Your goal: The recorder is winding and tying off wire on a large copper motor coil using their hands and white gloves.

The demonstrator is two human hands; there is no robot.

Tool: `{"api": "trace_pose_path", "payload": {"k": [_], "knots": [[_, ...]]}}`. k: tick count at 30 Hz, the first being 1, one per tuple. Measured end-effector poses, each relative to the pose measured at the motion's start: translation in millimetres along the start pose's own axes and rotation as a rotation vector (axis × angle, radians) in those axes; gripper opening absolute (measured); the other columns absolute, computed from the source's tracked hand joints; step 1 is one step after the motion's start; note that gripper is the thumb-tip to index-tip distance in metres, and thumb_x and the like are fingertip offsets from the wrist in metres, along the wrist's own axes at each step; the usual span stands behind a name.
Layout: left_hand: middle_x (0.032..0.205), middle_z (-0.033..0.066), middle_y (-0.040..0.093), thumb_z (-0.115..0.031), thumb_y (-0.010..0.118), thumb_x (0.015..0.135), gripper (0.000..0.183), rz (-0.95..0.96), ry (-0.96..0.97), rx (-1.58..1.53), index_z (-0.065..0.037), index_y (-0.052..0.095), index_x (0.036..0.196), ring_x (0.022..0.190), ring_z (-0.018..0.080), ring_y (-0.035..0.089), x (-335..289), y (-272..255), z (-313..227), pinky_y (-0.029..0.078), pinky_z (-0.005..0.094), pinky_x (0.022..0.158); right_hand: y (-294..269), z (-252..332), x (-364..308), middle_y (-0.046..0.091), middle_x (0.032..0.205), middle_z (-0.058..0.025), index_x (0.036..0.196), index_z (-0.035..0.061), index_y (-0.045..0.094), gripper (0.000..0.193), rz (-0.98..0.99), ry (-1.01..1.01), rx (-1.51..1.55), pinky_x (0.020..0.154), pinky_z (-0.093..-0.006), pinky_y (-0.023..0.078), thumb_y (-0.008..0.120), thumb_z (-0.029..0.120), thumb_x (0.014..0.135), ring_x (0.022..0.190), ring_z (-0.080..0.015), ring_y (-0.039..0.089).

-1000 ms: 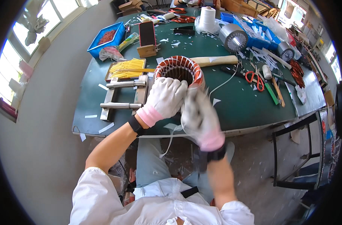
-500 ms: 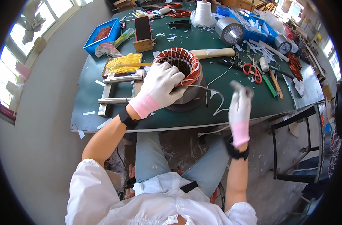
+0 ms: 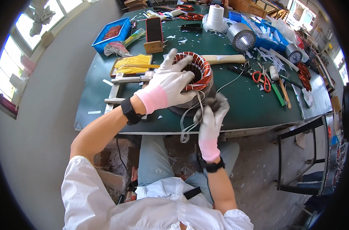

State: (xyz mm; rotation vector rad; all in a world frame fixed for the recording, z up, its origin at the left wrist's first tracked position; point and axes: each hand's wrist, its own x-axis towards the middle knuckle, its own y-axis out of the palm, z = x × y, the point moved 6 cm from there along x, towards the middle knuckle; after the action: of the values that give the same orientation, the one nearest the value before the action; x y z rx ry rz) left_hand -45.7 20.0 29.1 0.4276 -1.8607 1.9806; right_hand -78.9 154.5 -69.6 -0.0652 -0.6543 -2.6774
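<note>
We seem mid-lacing: left hand (image 3: 168,82) spread across the coil (image 3: 206,73), right hand (image 3: 212,115) near it, grip unclear; cord (image 3: 184,135) probably needs tensioning.

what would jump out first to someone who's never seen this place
Probably the copper-red ring laced with white near mid-picture, with the gloved left hand spread over its left side. Next, the pale cord hanging in loops in front of it, left of the blurred right hand. Then the bright yellow strips, piled left of the ring.

Left fingers (image 3: 169,60) partly hide the red-brown coil (image 3: 205,71); right fingers (image 3: 221,104) are blurred.
</note>
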Motion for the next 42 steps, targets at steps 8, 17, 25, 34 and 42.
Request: {"api": "trace_pose_path", "payload": {"k": [8, 17, 25, 34, 42], "knots": [[0.113, 0.0164, 0.064, -0.038, 0.070, 0.075, 0.050, -0.089, -0.114, 0.033, -0.005, 0.063, 0.111, 0.120, 0.0320, 0.053, 2, -10, -6, 0.012, 0.0577, 0.115, 24, 62, 24, 0.066, 0.104, -0.0079, 0.113, -0.0040, 0.061, 0.027, 0.739, 0.186, -0.057, 0.083, -0.0288, 0.052, 0.049, 0.013, 0.097, 0.091, -0.0154, 0.065], [0.085, 0.0063, 0.066, -0.036, 0.066, 0.073, 0.028, -0.151, 0.240, 0.050, -0.011, 0.072, 0.083, 0.095, 0.0219, 0.061, 10, -15, -7, 0.028, 0.0499, 0.109, 11, 26, 12, 0.066, 0.098, -0.0047, 0.115, 0.0004, 0.063, 0.026, 0.894, 0.382, -0.015, 0.069, -0.0235, 0.051, 0.053, 0.017, 0.097, 0.077, -0.0085, 0.061], [0.114, 0.0160, 0.064, -0.031, 0.068, 0.074, 0.033, 0.175, 0.150, -0.106, -0.008, 0.069, 0.098, 0.115, 0.0310, 0.055, 6, 9, -3, 0.026, 0.0513, 0.112, 25, 66, 33, 0.064, 0.102, -0.0096, 0.140, 0.0062, 0.046, 0.055, 0.958, 0.276, 0.188, 0.060, -0.0191, 0.044, 0.067, 0.017, 0.090, 0.068, -0.0066, 0.055], [0.145, 0.0117, 0.042, -0.035, 0.076, 0.064, 0.078, -0.377, -0.084, 0.127, -0.004, 0.048, 0.130, 0.135, 0.0377, 0.032, -10, -20, -14, 0.013, 0.0624, 0.111, 70, 75, 63, 0.059, 0.118, -0.0192, 0.134, -0.0021, 0.047, 0.039, 0.495, -0.354, -0.419, 0.087, -0.0328, 0.046, 0.048, 0.004, 0.095, 0.100, -0.0234, 0.059], [0.090, 0.0091, 0.061, -0.007, 0.074, 0.067, 0.046, -0.302, -0.068, -0.321, -0.008, 0.057, 0.110, 0.088, 0.0299, 0.057, -17, 13, -21, 0.042, 0.0418, 0.083, -192, 40, -47, 0.050, 0.078, 0.0041, 0.114, 0.0020, 0.058, 0.034, -0.048, 0.162, -0.115, 0.052, -0.0170, 0.034, 0.057, 0.032, 0.098, 0.063, -0.0019, 0.041]]}}
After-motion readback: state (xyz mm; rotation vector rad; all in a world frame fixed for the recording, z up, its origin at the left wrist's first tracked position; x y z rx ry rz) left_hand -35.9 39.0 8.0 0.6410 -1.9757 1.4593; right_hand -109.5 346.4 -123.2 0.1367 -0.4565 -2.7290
